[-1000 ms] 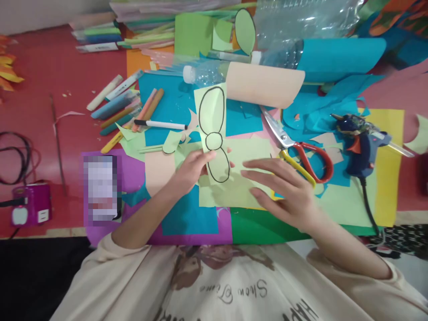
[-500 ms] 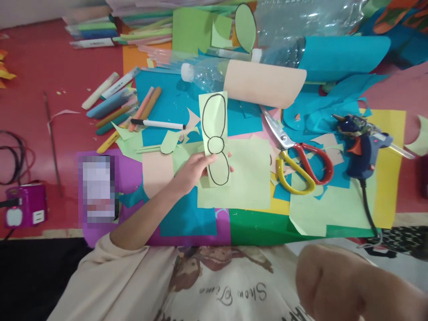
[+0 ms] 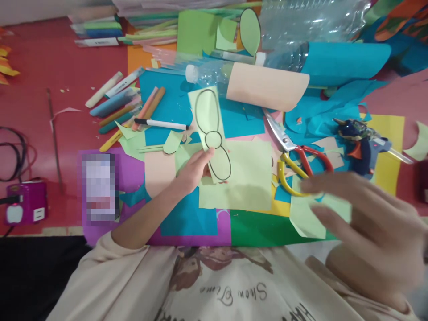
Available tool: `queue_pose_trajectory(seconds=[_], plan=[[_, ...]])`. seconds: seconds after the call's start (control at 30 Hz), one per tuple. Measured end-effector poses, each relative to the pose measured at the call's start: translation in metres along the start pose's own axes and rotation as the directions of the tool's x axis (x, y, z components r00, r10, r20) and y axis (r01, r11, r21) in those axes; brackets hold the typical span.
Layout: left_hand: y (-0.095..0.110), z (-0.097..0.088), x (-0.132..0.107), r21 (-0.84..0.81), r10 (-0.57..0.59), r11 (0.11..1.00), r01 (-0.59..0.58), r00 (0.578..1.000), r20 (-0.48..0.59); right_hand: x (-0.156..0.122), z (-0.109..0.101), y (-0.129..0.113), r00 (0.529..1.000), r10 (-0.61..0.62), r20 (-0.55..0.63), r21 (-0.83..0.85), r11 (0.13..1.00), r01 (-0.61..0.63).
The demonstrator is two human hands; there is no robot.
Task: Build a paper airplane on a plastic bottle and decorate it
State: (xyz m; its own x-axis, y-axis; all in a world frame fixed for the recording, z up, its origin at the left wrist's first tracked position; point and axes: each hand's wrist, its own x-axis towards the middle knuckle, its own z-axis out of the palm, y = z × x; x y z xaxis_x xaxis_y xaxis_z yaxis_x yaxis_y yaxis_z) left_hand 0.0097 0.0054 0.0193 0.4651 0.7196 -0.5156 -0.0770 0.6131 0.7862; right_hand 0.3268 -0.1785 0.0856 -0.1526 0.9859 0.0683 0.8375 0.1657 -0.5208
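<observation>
Left hand [image 3: 194,170] pinches the outlined strip [image 3: 207,120] over mid-bench, long axis pointing away from the person; right hand [image 3: 368,227], spread and blurred, hovers empty nearest the scissors [image 3: 282,138].

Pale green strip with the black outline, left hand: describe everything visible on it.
The pale green strip looks like thin paper, roughly rectangular, long axis pointing away from the person, top leaning slightly left. A black line drawing fills it: two long lobes joined by a small circle. The left hand pinches its lower left edge near the circle, above a larger pale green sheet. The right hand, open and blurred, is clear of it.
</observation>
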Motion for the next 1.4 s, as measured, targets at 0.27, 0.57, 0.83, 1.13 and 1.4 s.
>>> queue_pose_trajectory(seconds=[0.27,0.57,0.83,1.13,1.4], plan=[[0.001,0.006,0.0,0.016,0.154,0.988,-0.153,0.974,-0.166,0.112,0.048,0.008,0.955,0.27,0.125,-0.518,0.838,-0.17],[-0.002,0.008,0.001,0.088,0.292,0.956,-0.278,0.912,-0.288,0.135,0.047,-0.012,0.869,0.469,0.158,-0.511,0.792,-0.334],[0.01,0.013,-0.007,0.039,0.177,0.984,-0.173,0.949,-0.262,0.087,-0.01,0.024,0.819,0.519,0.244,-0.047,0.85,-0.524],[-0.003,0.014,-0.001,0.107,0.095,0.992,-0.073,0.971,-0.219,0.074,0.046,-0.024,0.797,0.087,0.597,0.773,0.202,-0.601],[-0.017,0.001,-0.005,0.259,-0.008,0.966,0.028,0.997,-0.078,0.077,0.093,-0.052,0.87,0.157,0.468,0.864,0.124,-0.487]])
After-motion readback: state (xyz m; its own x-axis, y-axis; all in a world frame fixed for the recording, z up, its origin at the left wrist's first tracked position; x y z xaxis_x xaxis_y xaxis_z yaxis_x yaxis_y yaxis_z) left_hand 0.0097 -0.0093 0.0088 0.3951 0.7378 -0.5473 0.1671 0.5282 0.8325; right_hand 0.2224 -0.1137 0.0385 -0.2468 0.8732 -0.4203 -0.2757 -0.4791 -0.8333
